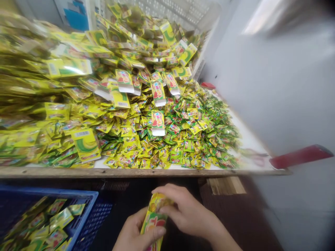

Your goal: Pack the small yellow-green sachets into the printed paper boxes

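My left hand is wrapped round a small yellow candy box, holding it upright and slightly tilted in front of me. At the box's top end, my right hand has its fingers curled over a yellow candy packet. How far that packet sits inside the box cannot be made out. Both hands are below the table's front edge. Beyond them, small yellow and green candy packets lie heaped on the table. Flattened and open-ended candy boxes, one of them a printed box, rest on the heap.
A blue crate at lower left contains filled-looking yellow packs. The table's wooden edge runs across the view. A red-handled tool juts past the right corner. Behind the heap stands a white perforated crate, beside a pale wall.
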A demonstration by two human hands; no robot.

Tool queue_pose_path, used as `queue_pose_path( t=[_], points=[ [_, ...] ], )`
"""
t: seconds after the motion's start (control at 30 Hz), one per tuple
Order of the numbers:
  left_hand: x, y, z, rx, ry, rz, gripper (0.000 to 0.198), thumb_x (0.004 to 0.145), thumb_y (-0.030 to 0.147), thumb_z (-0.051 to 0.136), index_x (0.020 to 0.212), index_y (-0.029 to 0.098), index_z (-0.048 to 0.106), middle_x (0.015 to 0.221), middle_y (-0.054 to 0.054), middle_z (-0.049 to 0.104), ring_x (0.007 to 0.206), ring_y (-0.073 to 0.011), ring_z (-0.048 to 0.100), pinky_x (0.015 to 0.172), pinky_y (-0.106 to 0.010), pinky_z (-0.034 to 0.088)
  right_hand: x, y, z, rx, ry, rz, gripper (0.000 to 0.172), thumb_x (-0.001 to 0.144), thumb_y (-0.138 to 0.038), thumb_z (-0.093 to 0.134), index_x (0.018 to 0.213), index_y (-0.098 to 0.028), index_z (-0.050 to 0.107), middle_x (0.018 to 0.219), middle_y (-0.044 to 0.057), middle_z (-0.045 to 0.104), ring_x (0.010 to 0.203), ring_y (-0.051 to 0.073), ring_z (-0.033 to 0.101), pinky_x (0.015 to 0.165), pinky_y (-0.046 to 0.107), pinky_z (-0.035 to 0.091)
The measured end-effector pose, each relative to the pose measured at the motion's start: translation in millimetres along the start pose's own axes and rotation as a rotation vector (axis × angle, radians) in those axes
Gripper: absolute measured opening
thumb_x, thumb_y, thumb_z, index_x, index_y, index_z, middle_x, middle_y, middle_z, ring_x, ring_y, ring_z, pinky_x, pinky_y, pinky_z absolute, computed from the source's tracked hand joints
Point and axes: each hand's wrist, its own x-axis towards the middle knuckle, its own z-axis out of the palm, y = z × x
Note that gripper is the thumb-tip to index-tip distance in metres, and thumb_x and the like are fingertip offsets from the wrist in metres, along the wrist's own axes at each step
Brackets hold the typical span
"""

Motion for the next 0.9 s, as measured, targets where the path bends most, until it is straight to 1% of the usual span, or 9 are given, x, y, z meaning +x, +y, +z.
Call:
queue_pose_path(
  t=[0.13, 0.23, 0.3, 0.43, 0.57, 0.7, 0.77, 0.83, 0.9],
  points=[
    [0, 9, -1.0, 0.204, 0.086, 0.066, 0.032, 0.066, 0.04, 0.08, 0.091, 0.021, 0.073, 0.076, -0.001, 0.069, 0.071, -0.0194, 0.055, 0.064, -0.025, 0.044, 1, -6, -4, -0.032, 0.141, 0.042, 0.026, 0.073, -0.008, 0.075, 0.093, -0.023, 0.068, 0.088, -0.001, 0.065, 0.085, 0.017, 0.058, 0.077, 0.026, 0.043],
    [-1, 15, -0.2, 0.285, 0.082, 0.097, 0.033, 0.066, 0.038, 0.08, 0.094, 0.022, 0.073, 0.077, -0.001, 0.072, 0.071, -0.0206, 0.058, 0.066, -0.025, 0.046, -1, -10, -4, -0.061, 0.083, 0.032, 0.011, 0.076, -0.013, 0.076, 0.076, -0.022, 0.068, 0.076, -0.002, 0.061, 0.079, 0.016, 0.055, 0.073, 0.027, 0.042],
    [-2, 18, 0.4, 0.226, 0.019, 0.093, 0.032, 0.07, 0.04, 0.077, 0.097, 0.023, 0.072, 0.08, -0.002, 0.071, 0.074, -0.021, 0.058, 0.068, -0.025, 0.046, -5, -12, -5, -0.043, 0.093, 0.003, 0.005, 0.081, -0.018, 0.072, 0.08, -0.022, 0.07, 0.088, 0.0, 0.061, 0.089, 0.017, 0.055, 0.079, 0.027, 0.043],
    [-7, 23, -2.4, 0.055, -0.113, 0.028, 0.034, 0.081, 0.04, 0.067, 0.113, 0.027, 0.067, 0.093, -0.002, 0.067, 0.088, -0.0222, 0.057, 0.079, -0.028, 0.047, -13, -11, 1, -0.008, 0.275, -0.023, 0.006, 0.087, -0.018, 0.066, 0.086, -0.021, 0.07, 0.103, 0.004, 0.057, 0.103, 0.018, 0.051, 0.091, 0.029, 0.042],
    [-12, 22, -3.9, -0.048, -0.175, 0.019, 0.034, 0.081, 0.034, 0.07, 0.114, 0.027, 0.066, 0.092, -0.001, 0.066, 0.088, -0.021, 0.056, 0.081, -0.029, 0.047, -18, -3, 19, -0.029, 0.123, -0.087, 0.003, 0.082, -0.018, 0.071, 0.08, -0.02, 0.07, 0.107, 0.003, 0.058, 0.107, 0.019, 0.049, 0.093, 0.03, 0.041],
    [-14, 25, 1.3, -0.115, -0.142, 0.025, 0.035, 0.078, 0.031, 0.073, 0.112, 0.027, 0.068, 0.09, 0.0, 0.067, 0.086, -0.0198, 0.057, 0.078, -0.027, 0.048, -20, 1, 27, -0.024, -0.031, -0.093, 0.019, 0.07, -0.032, 0.083, 0.071, -0.018, 0.07, 0.106, 0.004, 0.059, 0.102, 0.02, 0.051, 0.086, 0.03, 0.044],
    [-15, 27, 2.1, -0.119, -0.097, 0.004, 0.034, 0.076, 0.033, 0.075, 0.108, 0.025, 0.07, 0.089, 0.0, 0.069, 0.084, -0.0196, 0.058, 0.077, -0.027, 0.048, -20, 1, 24, 0.064, 0.046, -0.077, 0.019, 0.071, -0.035, 0.082, 0.077, -0.02, 0.073, 0.105, 0.004, 0.06, 0.102, 0.02, 0.053, 0.088, 0.031, 0.044],
    [-17, 26, -0.4, -0.128, -0.03, -0.019, 0.036, 0.074, 0.037, 0.075, 0.107, 0.023, 0.07, 0.087, -0.001, 0.071, 0.082, -0.0207, 0.061, 0.076, -0.027, 0.05, -20, 4, 22, 0.228, 0.213, 0.014, 0.016, 0.079, -0.034, 0.075, 0.091, -0.024, 0.073, 0.101, 0.004, 0.063, 0.097, 0.019, 0.056, 0.085, 0.031, 0.047],
    [-21, 23, -5.1, -0.133, 0.051, -0.061, 0.039, 0.073, 0.042, 0.074, 0.108, 0.025, 0.071, 0.091, -0.003, 0.073, 0.088, -0.0248, 0.064, 0.079, -0.031, 0.051, -21, 11, 24, 0.482, 0.298, 0.199, 0.02, 0.083, -0.032, 0.07, 0.1, -0.021, 0.069, 0.088, 0.003, 0.064, 0.076, 0.015, 0.06, 0.065, 0.026, 0.05]
  ],
)
